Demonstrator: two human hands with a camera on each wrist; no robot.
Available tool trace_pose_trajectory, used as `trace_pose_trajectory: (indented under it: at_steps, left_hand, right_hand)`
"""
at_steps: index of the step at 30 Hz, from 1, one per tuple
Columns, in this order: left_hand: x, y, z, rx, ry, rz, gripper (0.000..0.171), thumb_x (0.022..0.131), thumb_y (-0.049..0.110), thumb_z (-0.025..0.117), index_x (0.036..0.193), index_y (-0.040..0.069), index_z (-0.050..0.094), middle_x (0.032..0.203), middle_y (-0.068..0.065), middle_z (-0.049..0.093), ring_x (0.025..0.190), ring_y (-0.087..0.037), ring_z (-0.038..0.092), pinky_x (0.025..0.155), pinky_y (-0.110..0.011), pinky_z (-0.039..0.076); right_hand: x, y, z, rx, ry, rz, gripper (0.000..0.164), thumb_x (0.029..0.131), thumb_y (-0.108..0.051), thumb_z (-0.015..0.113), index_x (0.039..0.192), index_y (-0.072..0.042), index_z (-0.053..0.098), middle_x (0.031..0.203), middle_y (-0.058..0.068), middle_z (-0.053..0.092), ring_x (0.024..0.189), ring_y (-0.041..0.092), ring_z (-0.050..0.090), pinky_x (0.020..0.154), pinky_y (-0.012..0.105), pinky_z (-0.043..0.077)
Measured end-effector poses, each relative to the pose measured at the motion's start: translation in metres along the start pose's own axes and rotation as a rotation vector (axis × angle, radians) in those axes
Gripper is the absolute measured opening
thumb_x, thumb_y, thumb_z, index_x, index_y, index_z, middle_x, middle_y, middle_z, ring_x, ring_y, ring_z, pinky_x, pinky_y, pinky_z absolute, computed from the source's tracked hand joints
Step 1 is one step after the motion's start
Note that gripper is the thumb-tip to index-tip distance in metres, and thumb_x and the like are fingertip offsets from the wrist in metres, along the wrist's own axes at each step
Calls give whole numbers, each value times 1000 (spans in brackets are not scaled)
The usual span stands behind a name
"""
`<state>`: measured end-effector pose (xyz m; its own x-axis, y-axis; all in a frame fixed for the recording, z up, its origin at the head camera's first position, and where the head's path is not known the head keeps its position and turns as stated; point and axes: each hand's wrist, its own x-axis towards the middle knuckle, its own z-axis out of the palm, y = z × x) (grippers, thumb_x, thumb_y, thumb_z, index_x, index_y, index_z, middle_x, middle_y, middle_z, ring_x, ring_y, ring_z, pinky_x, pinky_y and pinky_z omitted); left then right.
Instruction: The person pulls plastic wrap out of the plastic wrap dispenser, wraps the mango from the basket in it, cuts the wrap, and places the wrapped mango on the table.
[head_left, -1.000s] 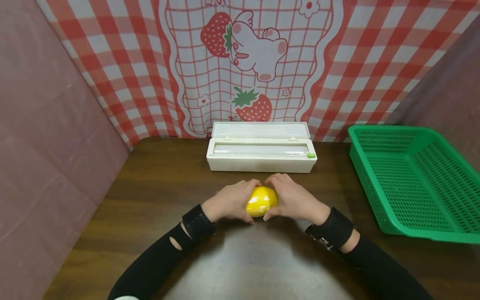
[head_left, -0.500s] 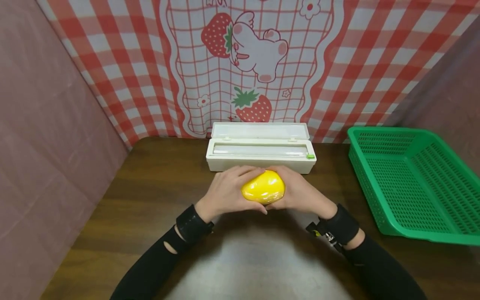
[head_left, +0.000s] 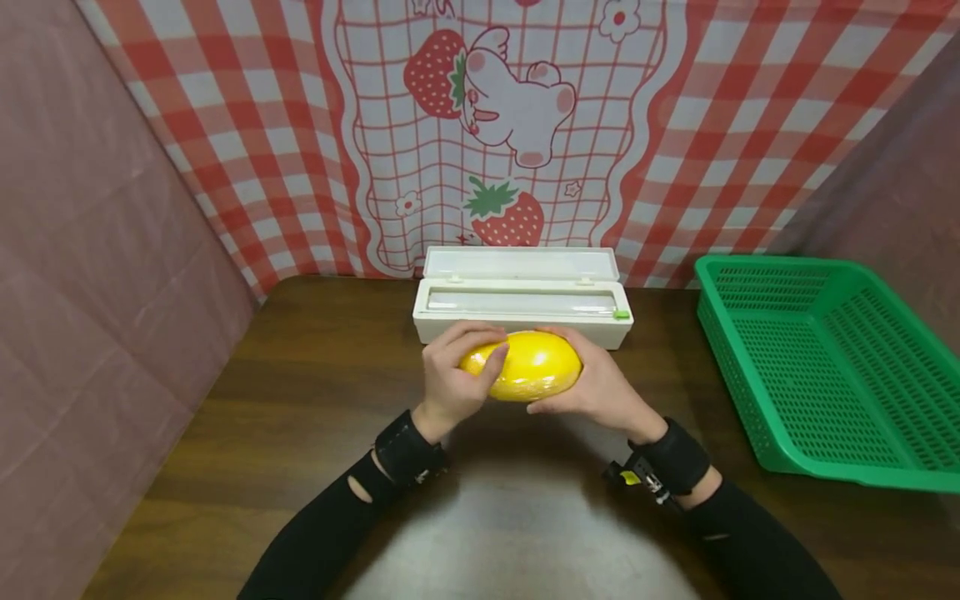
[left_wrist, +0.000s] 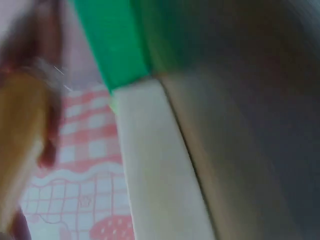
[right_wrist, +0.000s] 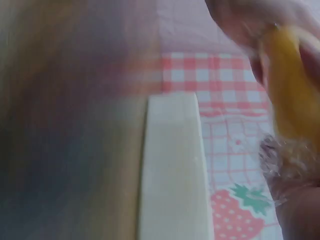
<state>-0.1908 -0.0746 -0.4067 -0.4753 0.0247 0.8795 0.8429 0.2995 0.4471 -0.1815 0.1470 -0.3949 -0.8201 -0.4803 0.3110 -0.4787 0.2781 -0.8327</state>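
Observation:
Between both hands, off the table, is a smooth yellow oval fruit (head_left: 536, 364), shaped rather like a mango, with shiny clear film over it. Bunched film (right_wrist: 290, 157) shows on its underside in the right wrist view. My left hand (head_left: 455, 375) grips its left end, thumb across the upper face. Around the right end curl the fingers and thumb of my right hand (head_left: 603, 387). Just behind the hands stands a white cling film dispenser (head_left: 522, 321), its lid raised, a roll inside and a green slider at its right end. The left wrist view is blurred.
To the right on the brown wooden table (head_left: 300, 400) stands a green perforated basket (head_left: 817, 467). A red-and-white checked cloth (head_left: 262, 125) hangs behind the table, with a pinkish curtain (head_left: 112, 292) at the left.
The yellow fruit has risen towards the dispenser and turned so its long side lies across. My left hand has shifted its grip to the left end, its thumb now on top.

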Motion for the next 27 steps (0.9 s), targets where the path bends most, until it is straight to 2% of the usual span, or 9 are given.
trace_pose_trajectory:
  at_steps: [2, 4, 7, 9, 12, 15, 19, 22, 27]
  left_hand:
    - [2, 2, 7, -62, 82, -131, 27, 93, 27, 69, 89, 1, 73, 93, -11, 69, 86, -23, 66, 73, -33, 56]
    - [2, 5, 13, -183, 144, -297, 21, 94, 20, 70, 88, -1, 70, 95, -11, 67, 88, -25, 64, 74, -33, 55]
    - [4, 8, 20, -456, 236, -585, 19, 96, 20, 68, 92, 1, 66, 99, -12, 67, 96, -29, 63, 83, -34, 54]
    - [7, 9, 24, -663, 316, -750, 22, 100, 24, 62, 91, 4, 63, 99, -11, 68, 100, -33, 62, 88, -36, 51]
    - [17, 14, 27, -885, 401, -911, 29, 102, 35, 51, 87, 12, 60, 98, -6, 70, 106, -32, 58, 94, -40, 44]
    - [28, 22, 30, -990, 399, -952, 32, 101, 39, 44, 83, 16, 55, 94, -2, 68, 106, -29, 56, 97, -44, 39]
    - [38, 30, 34, -1030, 363, -935, 34, 101, 39, 42, 78, 17, 53, 87, 0, 64, 96, -23, 58, 96, -44, 40]
    - [38, 28, 36, -1071, 377, -942, 35, 101, 36, 41, 74, 17, 52, 82, 1, 64, 89, -21, 57, 91, -41, 41]
    - [32, 17, 35, -1181, 423, -974, 37, 101, 35, 40, 71, 18, 53, 76, 3, 62, 84, -18, 56, 87, -38, 40]
  right_hand:
    - [0, 4, 3, 70, 34, 15, 88, 69, -14, 93, 143, -12, 45, 131, 3, 55, 107, 23, 53, 89, 36, 49]
    - [1, 7, 5, 138, 56, 13, 88, 71, -11, 91, 145, -11, 43, 135, 5, 53, 110, 25, 52, 91, 33, 48]
    - [3, 9, 7, 257, 78, -18, 83, 76, -12, 88, 145, -8, 43, 142, 9, 49, 115, 25, 49, 93, 29, 46]
    - [6, 8, 9, 378, 103, -56, 70, 86, -18, 80, 145, -3, 43, 145, 15, 46, 116, 27, 49, 93, 27, 47]
    - [13, 4, 16, 560, 204, -86, 54, 99, -30, 61, 140, 4, 48, 143, 22, 47, 116, 29, 51, 91, 28, 49]
    - [22, -1, 24, 753, 339, -26, 53, 104, -41, 45, 132, 3, 56, 140, 22, 51, 114, 29, 54, 91, 32, 51]
    - [32, -3, 27, 1030, 489, 102, 50, 105, -44, 39, 120, -3, 63, 131, 15, 59, 114, 26, 55, 95, 35, 50]
    - [36, -2, 27, 1212, 540, 143, 46, 105, -42, 40, 113, -4, 63, 124, 11, 63, 114, 25, 56, 99, 37, 47]
    - [38, -5, 32, 1442, 552, 187, 36, 101, -38, 50, 108, -5, 59, 124, 13, 62, 113, 25, 56, 105, 41, 42]
